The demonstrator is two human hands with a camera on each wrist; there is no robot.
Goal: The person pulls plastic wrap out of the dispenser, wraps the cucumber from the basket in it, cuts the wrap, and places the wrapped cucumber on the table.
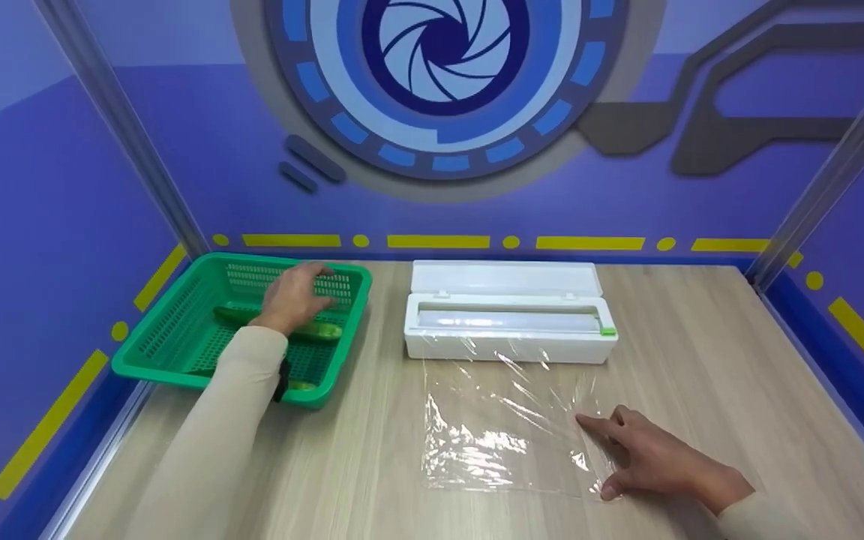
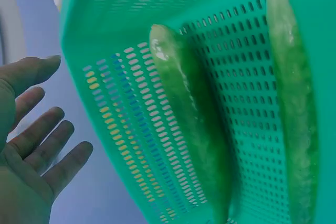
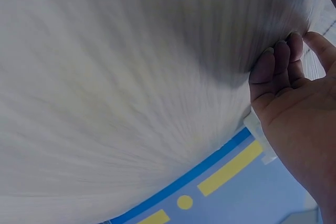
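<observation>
My left hand hangs over the green basket with its fingers spread and nothing in them. Below it lies a cucumber, partly covered by the hand. In the left wrist view two cucumbers show, one beside the slotted wall and another cucumber farther right; the hand is apart from both. On the table, a sheet of cling film stretches toward me from a white dispenser box. At the film's right edge my right hand rests with index finger and thumb apart, fingertips right at the film.
The dispenser's lid stands raised at the back, with a film roll inside and a green slider at its right end. Purple panels enclose the wooden table at the back and sides.
</observation>
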